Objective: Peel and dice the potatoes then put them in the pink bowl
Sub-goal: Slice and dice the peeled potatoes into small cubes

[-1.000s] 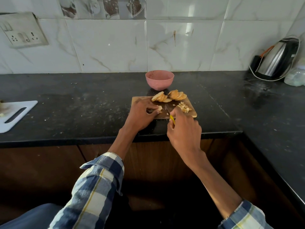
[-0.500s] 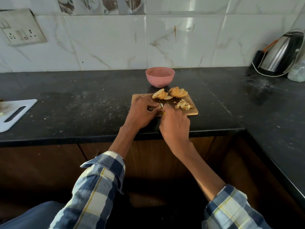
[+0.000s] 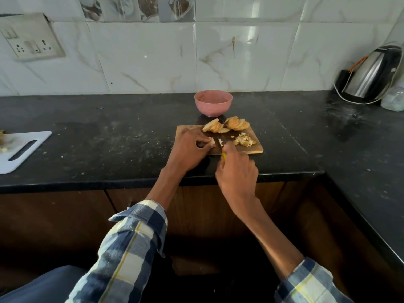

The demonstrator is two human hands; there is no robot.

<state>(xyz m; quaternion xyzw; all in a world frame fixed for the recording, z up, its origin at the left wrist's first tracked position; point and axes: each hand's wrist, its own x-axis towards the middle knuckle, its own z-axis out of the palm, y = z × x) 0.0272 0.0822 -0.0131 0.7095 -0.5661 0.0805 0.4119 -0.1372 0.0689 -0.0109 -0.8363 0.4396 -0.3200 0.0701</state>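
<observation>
Head view. Left hand (image 3: 190, 147) pins a potato piece (image 3: 211, 141) to the wooden cutting board (image 3: 258, 147), fingers curled over it, likely to steady it for dicing. Right hand (image 3: 237, 169) grips a yellow-handled knife (image 3: 223, 155), fingers wrapped round it; blade barely visible, just right of the piece. Sliced potato stacks (image 3: 227, 126) and diced bits (image 3: 244, 141) lie beyond. Pink bowl (image 3: 213, 103) behind the board on the bench (image 3: 109, 138), seemingly empty.
</observation>
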